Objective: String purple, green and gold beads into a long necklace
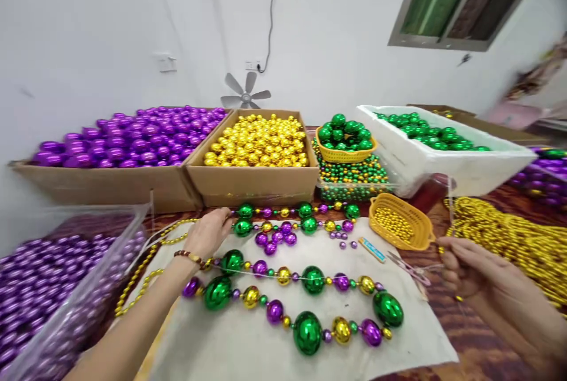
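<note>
A strand of green, purple and gold beads [313,280] loops across a pale cloth [248,345]. My left hand [211,231] reaches to the left end of the far bead rows [305,210], its fingers closed over the beads there; its fingertips are partly hidden. Over at the right, my right hand [472,266] pinches a thin thread [450,204] with a few small gold beads by the fingers. A pale line of thread crosses the near loop. Loose purple beads [275,238] lie between the rows, near scissors [410,269] and a small blue-and-orange packet [372,250].
Behind stand cartons of purple balls [110,183] and gold balls [254,185], and a white foam box [443,165] of green balls. A yellow basket [423,233] holds gold beads. Purple beads fill a bag [57,292] at left; gold strands [509,239] are heaped at right.
</note>
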Motion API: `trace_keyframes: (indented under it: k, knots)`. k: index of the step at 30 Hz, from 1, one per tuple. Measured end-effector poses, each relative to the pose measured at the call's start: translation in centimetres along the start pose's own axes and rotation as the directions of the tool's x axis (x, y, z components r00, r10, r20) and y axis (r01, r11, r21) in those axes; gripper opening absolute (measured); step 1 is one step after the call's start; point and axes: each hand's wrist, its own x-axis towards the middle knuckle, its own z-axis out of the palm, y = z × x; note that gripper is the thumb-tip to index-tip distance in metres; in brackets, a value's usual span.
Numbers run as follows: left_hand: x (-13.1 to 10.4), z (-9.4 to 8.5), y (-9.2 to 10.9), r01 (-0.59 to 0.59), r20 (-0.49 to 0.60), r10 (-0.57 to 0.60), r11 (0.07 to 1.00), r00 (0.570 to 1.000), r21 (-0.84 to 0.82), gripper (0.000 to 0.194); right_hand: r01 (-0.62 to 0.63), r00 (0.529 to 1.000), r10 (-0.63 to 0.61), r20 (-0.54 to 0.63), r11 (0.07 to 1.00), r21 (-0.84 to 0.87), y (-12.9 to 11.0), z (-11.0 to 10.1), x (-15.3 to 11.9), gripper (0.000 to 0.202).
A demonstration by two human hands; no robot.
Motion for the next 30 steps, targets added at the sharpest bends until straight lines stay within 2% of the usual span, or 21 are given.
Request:
trace_keyframes:
  k: [2, 5, 8, 11, 13, 16, 24, 26, 30]
  knots:
    - [0.4, -0.5, 5.0, -0.208, -0.007, 0.208, 0.976, 0.978, -0.060, 0.025, -0.026, 0.997, 0.022, 0.067, 0.998, 0.058, 0.1, -0.1, 0.0, 0.022]
    - [0.8, -0.5, 12.7, -0.486, -0.022, 0.487, 0.868, 0.873, -0.101, 0.020, 0.006, 0.993, -0.016, 0.113, 0.996, 0.091, 0.2, -0.2, -0.1, 0.020]
    - [1.4, 0.4, 18.9, -0.623, -0.049, 0.621, 0.778, 0.782, -0.077, 0.016, 0.006, 0.990, -0.022, 0.143, 0.994, 0.112, 0.2, -0.5, -0.3, 0.019]
    - [2.3, 2.0, 22.4, -0.687, -0.062, 0.685, 0.725, 0.726, -0.039, 0.020, -0.004, 0.988, -0.017, 0.156, 0.991, 0.131, 0.4, -1.0, -0.5, 0.018]
    - [2.9, 3.0, 23.6, -0.712, -0.058, 0.710, 0.702, 0.701, -0.015, 0.024, -0.006, 0.988, -0.017, 0.155, 0.989, 0.145, 0.5, -1.3, -0.6, 0.016]
    - [3.5, 3.8, 24.3, -0.723, -0.060, 0.723, 0.690, 0.688, 0.020, 0.026, -0.010, 0.987, -0.017, 0.161, 0.987, 0.161, 0.6, -1.8, -0.8, 0.017]
    - [3.5, 4.2, 25.2, -0.752, -0.059, 0.753, 0.658, 0.655, 0.045, 0.024, -0.020, 0.991, -0.002, 0.137, 0.987, 0.158, 0.5, -2.5, -1.0, 0.018]
    - [3.7, 4.4, 25.4, -0.746, -0.065, 0.747, 0.664, 0.661, 0.043, 0.023, -0.028, 0.993, 0.010, 0.115, 0.987, 0.155, 0.5, -2.4, -1.0, 0.018]
    - [4.2, 4.6, 25.4, -0.710, -0.072, 0.711, 0.703, 0.700, 0.046, 0.022, -0.047, 0.997, 0.039, 0.065, 0.990, 0.130, 1.0, -2.2, -0.9, 0.023]
